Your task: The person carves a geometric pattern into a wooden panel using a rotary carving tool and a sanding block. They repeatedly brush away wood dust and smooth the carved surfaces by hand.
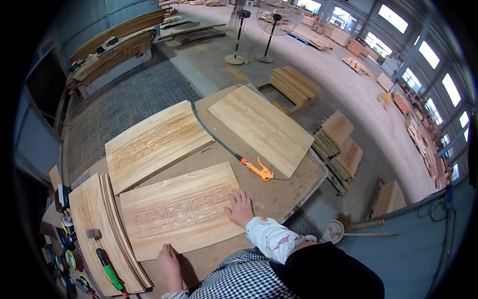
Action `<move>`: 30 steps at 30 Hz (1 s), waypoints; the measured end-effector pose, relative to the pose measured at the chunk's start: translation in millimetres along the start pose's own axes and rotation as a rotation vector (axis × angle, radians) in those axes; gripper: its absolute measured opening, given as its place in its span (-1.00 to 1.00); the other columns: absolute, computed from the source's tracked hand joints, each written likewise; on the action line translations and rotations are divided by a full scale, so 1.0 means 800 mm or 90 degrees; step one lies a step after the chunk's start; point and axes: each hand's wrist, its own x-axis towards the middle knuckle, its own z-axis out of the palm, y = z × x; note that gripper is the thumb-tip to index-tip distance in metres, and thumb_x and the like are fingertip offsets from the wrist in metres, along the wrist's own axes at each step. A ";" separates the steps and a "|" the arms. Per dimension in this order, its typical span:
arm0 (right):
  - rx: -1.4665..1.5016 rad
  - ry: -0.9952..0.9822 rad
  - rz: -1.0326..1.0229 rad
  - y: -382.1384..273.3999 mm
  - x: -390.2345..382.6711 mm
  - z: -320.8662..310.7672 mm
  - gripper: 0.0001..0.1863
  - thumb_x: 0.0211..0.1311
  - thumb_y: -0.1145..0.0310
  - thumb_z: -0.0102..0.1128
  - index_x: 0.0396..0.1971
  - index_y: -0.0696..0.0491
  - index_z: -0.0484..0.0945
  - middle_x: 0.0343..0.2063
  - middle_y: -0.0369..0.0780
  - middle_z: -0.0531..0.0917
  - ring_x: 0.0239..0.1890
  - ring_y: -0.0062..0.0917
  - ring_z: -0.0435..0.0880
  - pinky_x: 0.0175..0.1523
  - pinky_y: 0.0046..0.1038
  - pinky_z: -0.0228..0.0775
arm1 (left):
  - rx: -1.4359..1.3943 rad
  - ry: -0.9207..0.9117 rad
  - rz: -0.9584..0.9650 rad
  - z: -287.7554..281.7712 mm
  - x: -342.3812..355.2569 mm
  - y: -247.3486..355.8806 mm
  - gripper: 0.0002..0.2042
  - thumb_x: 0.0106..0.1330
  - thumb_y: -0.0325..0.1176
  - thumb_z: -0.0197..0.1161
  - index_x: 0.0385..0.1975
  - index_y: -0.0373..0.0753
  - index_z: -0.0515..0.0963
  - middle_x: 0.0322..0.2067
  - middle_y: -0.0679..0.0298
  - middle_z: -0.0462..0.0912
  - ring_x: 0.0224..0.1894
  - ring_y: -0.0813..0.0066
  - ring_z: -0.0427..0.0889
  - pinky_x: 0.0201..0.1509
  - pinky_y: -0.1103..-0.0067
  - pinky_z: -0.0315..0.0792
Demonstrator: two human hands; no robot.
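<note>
A carved wooden panel (181,209) with a band of angular fretwork lies in front of me on the brown work table (294,197). My right hand (240,207) rests on the panel's right end, its fingers stretched out and apart. At the near edge of the same panel, my left hand (170,261) has its fingers curled together. Something small and dark may be at those fingertips, too small to name. Beyond the panel, an orange air blow gun (260,170) on a dark green hose (215,134) lies on the table, touched by neither hand.
A second carved panel (154,139) lies behind, and another panel (264,127) at the far right. To the left, a green-and-black power tool with a round brush (110,271) lies on stacked carved boards (89,214). Boards on pallets (338,144) and standing fans (271,37) occupy the floor beyond.
</note>
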 end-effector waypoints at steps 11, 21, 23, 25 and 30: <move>0.005 -0.018 -0.001 -0.002 0.007 -0.002 -0.34 0.18 0.08 0.29 0.24 0.09 0.46 0.30 -0.09 0.39 0.42 -0.07 0.23 0.41 -0.02 0.15 | -0.088 -0.144 -0.011 -0.015 -0.024 0.009 -0.36 0.10 -0.42 0.45 0.28 -0.26 0.49 0.01 -0.01 0.54 0.03 -0.05 0.60 0.08 0.23 0.56; 0.028 -0.049 0.010 -0.003 0.006 0.005 -0.31 0.21 0.02 0.28 0.27 0.08 0.43 0.33 -0.10 0.35 0.44 -0.08 0.18 0.43 0.00 0.10 | -0.108 -0.084 -0.043 0.007 -0.053 0.027 -0.26 0.07 -0.49 0.46 0.35 -0.23 0.40 0.12 -0.09 0.40 0.14 -0.14 0.47 0.23 0.19 0.44; 0.025 -0.039 0.008 0.001 0.005 0.004 -0.32 0.21 0.02 0.27 0.26 0.09 0.43 0.33 -0.10 0.35 0.44 -0.09 0.18 0.43 0.01 0.10 | -0.095 -0.067 -0.043 0.015 -0.054 0.032 -0.25 0.07 -0.50 0.45 0.37 -0.26 0.37 0.13 -0.09 0.40 0.17 -0.15 0.45 0.25 0.18 0.42; 0.020 -0.034 0.004 0.008 0.003 0.001 -0.33 0.23 0.04 0.26 0.26 0.10 0.44 0.34 -0.09 0.35 0.44 -0.08 0.18 0.43 0.02 0.10 | -0.076 -0.051 -0.033 0.021 -0.056 0.046 -0.25 0.09 -0.52 0.43 0.38 -0.28 0.34 0.15 -0.09 0.39 0.17 -0.16 0.44 0.25 0.17 0.41; 0.045 -0.047 -0.034 0.020 -0.003 0.006 -0.33 0.23 0.04 0.23 0.26 0.15 0.43 0.33 -0.05 0.37 0.45 -0.06 0.19 0.46 0.04 0.06 | 0.021 0.016 0.006 0.037 -0.058 0.042 -0.37 0.18 -0.54 0.32 0.33 -0.32 0.38 0.09 -0.14 0.44 0.09 -0.21 0.50 0.14 0.16 0.46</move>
